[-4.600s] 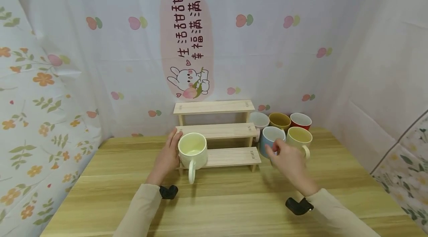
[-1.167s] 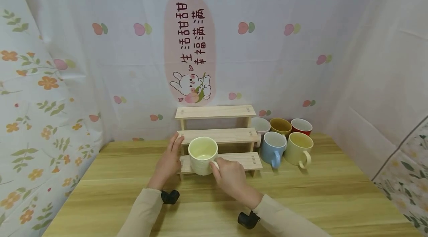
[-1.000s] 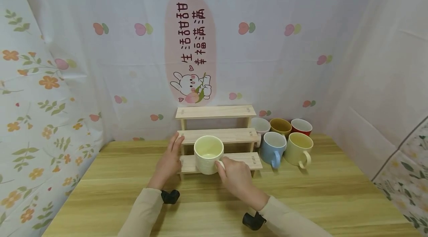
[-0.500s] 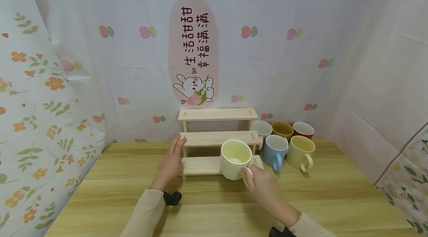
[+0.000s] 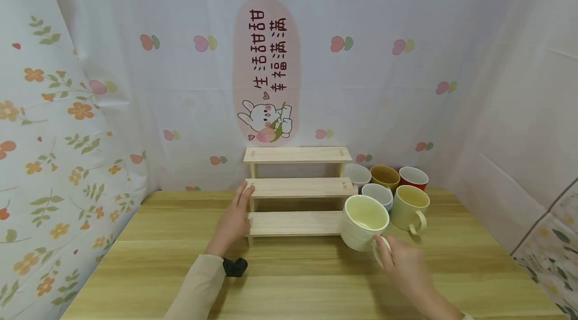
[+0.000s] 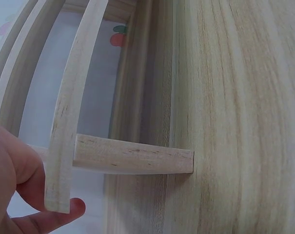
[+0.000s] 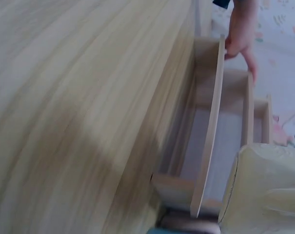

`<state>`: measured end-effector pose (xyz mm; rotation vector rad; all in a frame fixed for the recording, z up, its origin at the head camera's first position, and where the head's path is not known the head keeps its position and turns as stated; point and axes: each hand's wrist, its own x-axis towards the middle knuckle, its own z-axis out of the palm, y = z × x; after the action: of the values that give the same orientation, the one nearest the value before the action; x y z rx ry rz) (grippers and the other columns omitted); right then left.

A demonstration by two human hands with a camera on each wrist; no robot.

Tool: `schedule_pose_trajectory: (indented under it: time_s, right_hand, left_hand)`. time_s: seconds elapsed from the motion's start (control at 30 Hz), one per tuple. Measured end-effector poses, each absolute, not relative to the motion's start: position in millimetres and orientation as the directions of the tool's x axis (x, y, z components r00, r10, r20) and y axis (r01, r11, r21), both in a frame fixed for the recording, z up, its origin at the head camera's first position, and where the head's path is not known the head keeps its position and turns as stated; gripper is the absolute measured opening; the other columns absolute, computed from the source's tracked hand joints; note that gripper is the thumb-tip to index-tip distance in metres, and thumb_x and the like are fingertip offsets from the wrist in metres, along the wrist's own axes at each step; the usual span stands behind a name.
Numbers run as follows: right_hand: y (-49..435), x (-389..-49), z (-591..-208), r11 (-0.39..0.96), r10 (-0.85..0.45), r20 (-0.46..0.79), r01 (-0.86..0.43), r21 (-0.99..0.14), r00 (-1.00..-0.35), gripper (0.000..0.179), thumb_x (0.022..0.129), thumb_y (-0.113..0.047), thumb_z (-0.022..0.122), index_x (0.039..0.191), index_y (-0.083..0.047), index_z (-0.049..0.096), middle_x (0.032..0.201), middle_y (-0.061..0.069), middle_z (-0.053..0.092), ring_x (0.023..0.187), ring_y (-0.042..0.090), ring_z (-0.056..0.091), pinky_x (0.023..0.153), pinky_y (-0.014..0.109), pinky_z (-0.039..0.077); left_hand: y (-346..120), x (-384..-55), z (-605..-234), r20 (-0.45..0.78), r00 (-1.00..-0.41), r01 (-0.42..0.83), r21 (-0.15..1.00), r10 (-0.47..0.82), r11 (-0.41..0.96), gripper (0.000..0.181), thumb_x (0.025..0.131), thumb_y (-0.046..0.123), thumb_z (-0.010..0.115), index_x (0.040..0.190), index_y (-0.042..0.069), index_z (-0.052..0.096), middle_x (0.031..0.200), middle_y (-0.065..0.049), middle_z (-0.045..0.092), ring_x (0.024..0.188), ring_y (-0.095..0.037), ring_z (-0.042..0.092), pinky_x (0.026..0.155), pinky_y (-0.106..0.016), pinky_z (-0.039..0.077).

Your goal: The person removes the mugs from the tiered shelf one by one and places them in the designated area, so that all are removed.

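My right hand [image 5: 406,267] pinches the handle of a pale yellow-green mug [image 5: 354,232] and holds it tilted above the table, by the right end of a three-step wooden shelf rack [image 5: 293,223]. In the right wrist view the mug [image 7: 257,183] shows side-on, while almost all of the hand is out of frame. My left hand [image 5: 232,222] grips the rack's left end, two fingers reaching onto the middle step. From the left wrist, a fingertip [image 6: 79,207] is seen curling past the end of a board [image 6: 64,161].
Right of the rack stand a yellow mug [image 5: 408,205], a brown mug [image 5: 384,175], a red mug with white inside [image 5: 414,176] and a white mug [image 5: 356,175]. A blue mug [image 5: 378,194] is partly hidden behind the held one. Patterned cloth [image 5: 189,74] surrounds the wooden table [image 5: 280,280].
First the mug sat by the rack's left end while my right hand was at the blue mug. Then that hand took the pale mug's handle and carried it rightward. My left hand stays at the rack.
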<state>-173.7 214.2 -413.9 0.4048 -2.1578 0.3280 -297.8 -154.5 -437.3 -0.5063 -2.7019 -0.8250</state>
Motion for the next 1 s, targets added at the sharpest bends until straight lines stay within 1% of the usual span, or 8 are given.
schedule_pose_trajectory:
  time_s: [0.17,0.3,0.37,0.57,0.67,0.8,0.87,1.0]
  right_hand:
    - [236.7,-165.9,-412.0,0.932,-0.140,0.810,-0.352,-0.086,-0.569,0.042,0.100,-0.036,0.044,0.066,-0.012,0.047,0.050,-0.011,0.029,0.044,0.007,0.027,0.040,0.024,0.021]
    - [253.0,-159.1,-413.6,0.940,-0.097,0.789,-0.317,-0.129,-0.606,0.037,0.096,-0.026,0.054,0.064,-0.013,0.044,0.051,-0.010,0.029,0.045,0.008,0.028,0.041,0.027,0.022]
    - [259.9,-155.4,-416.4,0.944,-0.073,0.774,-0.294,-0.150,-0.629,0.037,0.095,-0.023,0.056,0.062,-0.014,0.042,0.052,-0.009,0.029,0.045,0.007,0.028,0.041,0.028,0.023]
    - [275.0,-148.2,-426.8,0.949,-0.031,0.746,-0.254,-0.186,-0.665,0.037,0.094,-0.019,0.057,0.061,-0.014,0.041,0.051,-0.010,0.031,0.046,0.002,0.026,0.042,0.025,0.021]
    - [279.7,-145.7,-430.7,0.953,-0.012,0.729,-0.228,-0.198,-0.684,0.035,0.094,-0.018,0.056,0.062,-0.014,0.042,0.051,-0.009,0.030,0.046,0.004,0.027,0.043,0.026,0.021]
    - [285.9,-142.9,-435.4,0.955,0.025,0.682,-0.184,-0.232,-0.731,0.034,0.094,-0.016,0.055,0.063,-0.013,0.042,0.051,-0.007,0.029,0.046,0.010,0.028,0.044,0.029,0.022]
    - [289.1,-142.5,-436.8,0.955,0.032,0.673,-0.176,-0.239,-0.739,0.034,0.094,-0.016,0.055,0.063,-0.013,0.041,0.051,-0.007,0.028,0.046,0.013,0.028,0.045,0.029,0.021]
    - [294.4,-143.7,-439.1,0.954,0.024,0.696,-0.192,-0.230,-0.717,0.036,0.094,-0.014,0.056,0.062,-0.013,0.038,0.051,-0.007,0.026,0.045,0.014,0.027,0.045,0.030,0.020]
  left_hand:
    - [-154.4,-298.3,-437.4,0.349,-0.907,0.391,0.493,0.235,0.777,0.084,0.077,-0.019,0.051,0.148,0.016,0.024,0.159,-0.007,0.012,0.055,-0.014,0.036,0.044,-0.021,0.026]
    - [-153.5,-297.6,-437.9,0.354,-0.905,0.394,0.488,0.235,0.779,0.084,0.077,-0.018,0.053,0.148,0.017,0.025,0.159,-0.007,0.013,0.055,-0.014,0.037,0.043,-0.021,0.026]
    - [-152.9,-296.6,-438.1,0.355,-0.904,0.396,0.489,0.237,0.777,0.084,0.076,-0.017,0.053,0.148,0.017,0.026,0.159,-0.007,0.014,0.053,-0.014,0.036,0.043,-0.021,0.027]
    - [-152.5,-296.3,-439.0,0.359,-0.903,0.397,0.490,0.235,0.776,0.086,0.076,-0.020,0.053,0.148,0.017,0.025,0.159,-0.007,0.014,0.052,-0.013,0.033,0.043,-0.021,0.026]
    - [-153.4,-295.9,-439.0,0.350,-0.905,0.395,0.488,0.240,0.778,0.085,0.077,-0.020,0.052,0.148,0.017,0.024,0.159,-0.007,0.013,0.052,-0.013,0.033,0.043,-0.021,0.026]
    - [-154.2,-295.5,-439.5,0.346,-0.905,0.398,0.488,0.246,0.777,0.083,0.078,-0.018,0.052,0.148,0.016,0.024,0.159,-0.008,0.012,0.053,-0.013,0.033,0.044,-0.022,0.026]
    - [-154.5,-296.2,-440.0,0.348,-0.904,0.402,0.487,0.250,0.776,0.084,0.078,-0.018,0.053,0.149,0.017,0.024,0.159,-0.008,0.012,0.053,-0.014,0.033,0.045,-0.022,0.026]
    - [-154.9,-296.9,-439.3,0.382,-0.887,0.428,0.476,0.258,0.768,0.083,0.077,-0.019,0.053,0.148,0.014,0.025,0.159,-0.010,0.014,0.054,-0.014,0.033,0.046,-0.021,0.026]
